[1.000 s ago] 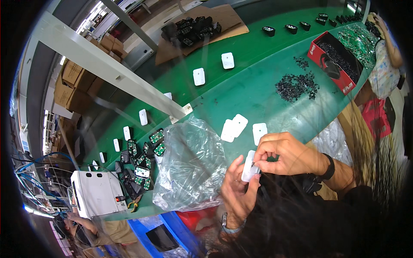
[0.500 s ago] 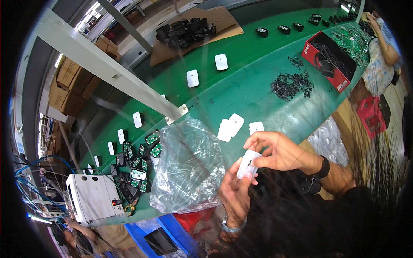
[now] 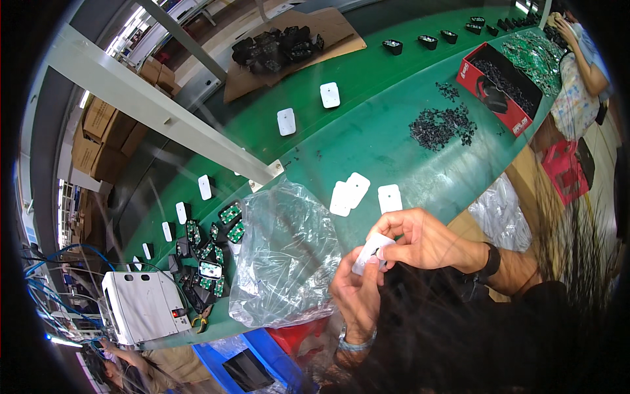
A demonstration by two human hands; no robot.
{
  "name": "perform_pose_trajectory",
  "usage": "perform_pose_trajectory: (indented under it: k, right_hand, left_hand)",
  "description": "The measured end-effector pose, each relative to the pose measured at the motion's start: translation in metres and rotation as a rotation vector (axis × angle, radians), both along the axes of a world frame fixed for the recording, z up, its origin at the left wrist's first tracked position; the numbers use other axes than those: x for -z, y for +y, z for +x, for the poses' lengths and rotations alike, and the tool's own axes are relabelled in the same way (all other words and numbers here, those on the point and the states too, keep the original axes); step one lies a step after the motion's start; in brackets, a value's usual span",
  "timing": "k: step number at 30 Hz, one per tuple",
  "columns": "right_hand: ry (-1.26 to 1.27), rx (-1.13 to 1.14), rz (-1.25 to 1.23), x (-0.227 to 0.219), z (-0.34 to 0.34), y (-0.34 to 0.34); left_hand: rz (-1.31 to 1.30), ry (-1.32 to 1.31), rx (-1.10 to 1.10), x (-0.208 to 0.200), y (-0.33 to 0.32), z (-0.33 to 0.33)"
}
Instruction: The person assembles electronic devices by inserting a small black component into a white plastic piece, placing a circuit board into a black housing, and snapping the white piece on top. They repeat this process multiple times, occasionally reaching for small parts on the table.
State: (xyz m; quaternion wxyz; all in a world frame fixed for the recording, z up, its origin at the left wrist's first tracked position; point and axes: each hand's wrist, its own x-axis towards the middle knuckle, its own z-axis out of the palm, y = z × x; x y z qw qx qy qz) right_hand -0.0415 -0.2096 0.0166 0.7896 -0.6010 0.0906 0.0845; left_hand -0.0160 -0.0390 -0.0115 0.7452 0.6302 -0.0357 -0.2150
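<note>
A small white plastic cover [image 3: 367, 255] with rounded corners is tilted between my hands, just past the table's near edge. My left hand [image 3: 356, 297] grips it from below, thumb on its face. The thumb and forefinger of my right hand [image 3: 430, 244] are closed at a small black part [image 3: 376, 253] against the cover; the fingertips partly hide it. Beyond my hands, two overlapping white covers [image 3: 357, 188] lie on the green table, with another white cover [image 3: 389, 197] beside them.
A loose heap of small black parts [image 3: 441, 129] lies beyond, near a red box [image 3: 489, 98] of black pieces. Left of my hands is a clear plastic bag [image 3: 282, 256], then black housings with green boards [image 3: 211, 253]. White-topped pieces [image 3: 286, 122] stand on the belt behind a metal post [image 3: 170, 118].
The held cover has turned and tilted with its face more toward me, and both hands have shifted slightly left. White-topped pieces on the belt sit a little further left.
</note>
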Motion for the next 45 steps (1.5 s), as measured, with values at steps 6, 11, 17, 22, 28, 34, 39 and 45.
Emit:
perform_pose_trajectory:
  k: [6,11,17,22,28,34,39,45]
  right_hand:
    - [-0.155,-0.128,-0.295,0.019,0.012,-0.020]
    - [-0.411,-0.124,-0.975,0.041,0.077,-0.071]
    - [-0.502,-0.238,-1.081,0.048,0.100,-0.079]
    - [-0.457,-0.046,-1.154,0.041,0.094,-0.105]
    - [-0.225,0.535,-1.273,0.039,0.176,-0.250]
    - [0.023,0.581,-1.433,0.066,0.249,-0.323]
    - [-0.020,0.662,-1.528,0.093,0.255,-0.371]
    - [-0.375,0.250,-0.640,-0.003,0.208,-0.254]
  left_hand:
    - [-0.039,0.058,0.070,0.023,0.012,0.006]
    - [-0.259,0.207,0.099,0.041,0.031,0.011]
    - [-0.290,0.258,0.017,0.037,0.035,0.019]
    - [-0.311,0.268,0.035,0.038,0.034,0.023]
    - [-0.346,0.180,-0.003,0.025,0.034,0.020]
    - [-0.368,0.182,-0.072,0.027,0.030,0.025]
    - [-0.389,0.197,-0.039,0.015,0.030,0.030]
    - [-0.489,0.249,0.035,0.025,0.029,0.038]
